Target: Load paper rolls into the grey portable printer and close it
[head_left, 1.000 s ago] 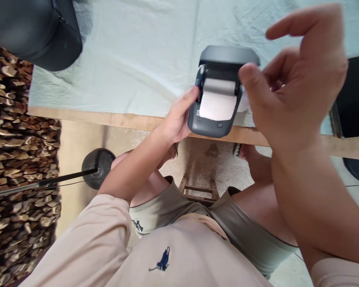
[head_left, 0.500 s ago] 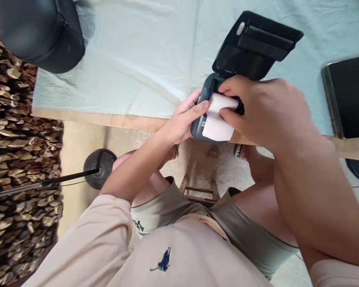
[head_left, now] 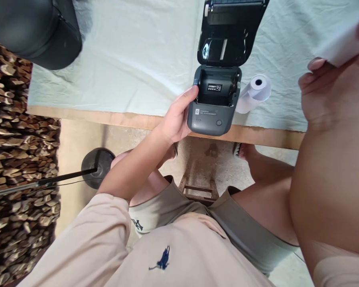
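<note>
My left hand (head_left: 179,115) grips the left side of a small dark grey label printer (head_left: 209,115), its thumb on the rim. The printer's black lid (head_left: 227,38) stands fully open, and its compartment (head_left: 215,87) is bare except for a small printed sticker inside. Up at the right edge, my right hand (head_left: 329,87) is closed around a white paper roll (head_left: 344,44), blurred and partly out of view. Another white paper roll (head_left: 248,101) with a dark-centred core stands on the cloth just right of the printer.
A pale cloth (head_left: 137,59) covers the table, whose wooden front edge (head_left: 122,121) shows. A black rounded case (head_left: 38,36) sits at the upper left. Below stand a round black stand base (head_left: 89,159) with a pole and a wooden stool (head_left: 199,189). Stacked firewood (head_left: 20,159) lines the left.
My right hand has left the printer for the upper right, taking the paper roll out of it. The second roll has come into view. The printer has turned straighter towards me.
</note>
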`<state>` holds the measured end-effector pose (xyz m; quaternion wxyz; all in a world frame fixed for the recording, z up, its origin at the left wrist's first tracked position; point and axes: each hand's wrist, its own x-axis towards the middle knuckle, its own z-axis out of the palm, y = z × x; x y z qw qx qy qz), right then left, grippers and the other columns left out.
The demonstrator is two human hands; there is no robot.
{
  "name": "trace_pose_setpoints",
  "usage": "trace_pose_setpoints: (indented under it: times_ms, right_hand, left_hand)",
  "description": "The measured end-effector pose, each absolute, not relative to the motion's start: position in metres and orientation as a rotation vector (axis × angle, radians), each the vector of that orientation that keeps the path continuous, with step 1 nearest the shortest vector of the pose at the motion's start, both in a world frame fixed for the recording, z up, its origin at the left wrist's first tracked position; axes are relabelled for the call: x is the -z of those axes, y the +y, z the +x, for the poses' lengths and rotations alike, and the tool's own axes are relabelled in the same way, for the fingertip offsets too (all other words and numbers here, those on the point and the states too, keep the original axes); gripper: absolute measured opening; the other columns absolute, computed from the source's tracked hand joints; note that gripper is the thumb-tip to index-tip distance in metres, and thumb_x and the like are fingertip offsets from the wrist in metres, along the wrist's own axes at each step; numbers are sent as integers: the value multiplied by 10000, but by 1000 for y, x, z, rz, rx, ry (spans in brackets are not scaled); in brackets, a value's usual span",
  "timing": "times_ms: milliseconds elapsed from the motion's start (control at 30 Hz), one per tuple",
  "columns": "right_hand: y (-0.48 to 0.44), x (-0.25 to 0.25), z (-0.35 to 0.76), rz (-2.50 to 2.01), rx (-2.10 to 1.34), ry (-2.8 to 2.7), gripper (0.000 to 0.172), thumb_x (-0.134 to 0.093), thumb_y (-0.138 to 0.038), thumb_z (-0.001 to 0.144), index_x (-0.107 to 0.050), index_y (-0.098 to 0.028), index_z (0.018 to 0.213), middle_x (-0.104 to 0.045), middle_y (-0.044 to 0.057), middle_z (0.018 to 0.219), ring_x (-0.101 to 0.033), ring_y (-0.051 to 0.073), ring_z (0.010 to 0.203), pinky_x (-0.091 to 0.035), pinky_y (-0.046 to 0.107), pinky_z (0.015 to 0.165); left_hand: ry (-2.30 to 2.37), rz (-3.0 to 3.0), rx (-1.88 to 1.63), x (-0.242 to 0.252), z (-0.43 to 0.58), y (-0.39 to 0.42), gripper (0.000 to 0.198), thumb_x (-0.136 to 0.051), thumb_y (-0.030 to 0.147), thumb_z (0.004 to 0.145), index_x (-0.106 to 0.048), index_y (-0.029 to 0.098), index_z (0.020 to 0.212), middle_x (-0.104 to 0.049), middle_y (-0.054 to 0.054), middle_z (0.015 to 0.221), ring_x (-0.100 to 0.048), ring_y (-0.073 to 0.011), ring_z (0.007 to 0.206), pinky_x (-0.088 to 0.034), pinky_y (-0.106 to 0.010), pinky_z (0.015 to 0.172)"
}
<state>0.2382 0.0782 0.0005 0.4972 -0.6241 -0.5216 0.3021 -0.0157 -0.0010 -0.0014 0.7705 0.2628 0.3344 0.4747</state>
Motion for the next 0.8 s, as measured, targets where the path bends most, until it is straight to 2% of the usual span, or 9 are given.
trace_pose_setpoints:
  times_ms: [67,133,200,267,400,533,633,700,800]
  right_hand:
    - [81,8,239,-1488,-844,-1018,262,-321,-174,882,-450,-246,1097,-579,50,1102,-527,55,594,-415,267,542]
    - [75,10,236,-1470,-789,-1072,340,-453,-138,828,-447,-267,1143,-570,34,1152,-585,75,698,-520,325,713]
    - [66,8,235,-1540,-538,-1347,390,-525,-104,761,-502,-245,1123,-578,63,1164,-619,146,920,-503,403,943]
    - [59,5,236,-1611,-267,-1595,371,-587,-99,705,-555,-207,1058,-599,94,1131,-589,209,1064,-447,413,1020]
    - [56,5,236,-1713,-189,-1694,551,-752,-174,623,-558,-212,1138,-633,56,1051,-614,202,940,-467,372,874]
    - [55,5,233,-1950,-256,-1671,651,-757,-112,557,-574,-219,1173,-658,65,1047,-632,247,974,-457,469,939]
    - [45,-1,228,-1563,-231,-1713,547,-641,-143,622,-584,-172,1165,-642,124,1157,-628,270,1074,-484,430,898]
    - [36,-7,219,-1309,-146,-1719,451,-562,-178,661,-609,-155,1109,-631,139,1144,-633,251,1009,-493,386,789]
    - [22,-10,197,-1404,-138,-1858,353,-587,-263,724,-617,-168,1062,-588,148,1098,-597,254,979,-498,410,797]
  left_hand:
    - [748,560,-1024,-1,-15,-1,333,-405,340,975,-681,162,1030,-753,-72,1081,-599,-271,1296,-526,-394,1078]
    - [793,559,-1009,-3,-14,-1,313,-422,350,966,-687,185,994,-756,-61,1088,-570,-268,1330,-520,-376,1087]
    - [820,562,-988,-3,-14,-1,305,-432,368,961,-686,202,988,-757,-57,1087,-565,-266,1333,-525,-372,1082]
    - [790,570,-995,-3,-14,-2,306,-439,375,960,-684,196,1004,-755,-67,1082,-590,-274,1300,-539,-394,1065]
    - [777,556,-1004,-1,-14,-2,315,-482,388,947,-687,165,1034,-754,-89,1045,-621,-292,1254,-543,-436,1053]
    - [779,568,-997,1,-15,-1,323,-479,396,945,-686,177,1058,-753,-78,1050,-643,-286,1215,-560,-417,1008]
    - [745,622,-1017,2,-15,-1,308,-482,402,942,-689,192,1032,-753,-62,1065,-656,-279,1183,-579,-395,963]
    - [767,633,-1004,2,-15,-1,300,-482,410,939,-690,211,1021,-757,-58,1076,-615,-278,1259,-559,-393,1018]
    - [787,630,-994,1,-15,0,304,-476,413,939,-695,221,1026,-761,-59,1076,-544,-276,1356,-522,-391,1086]
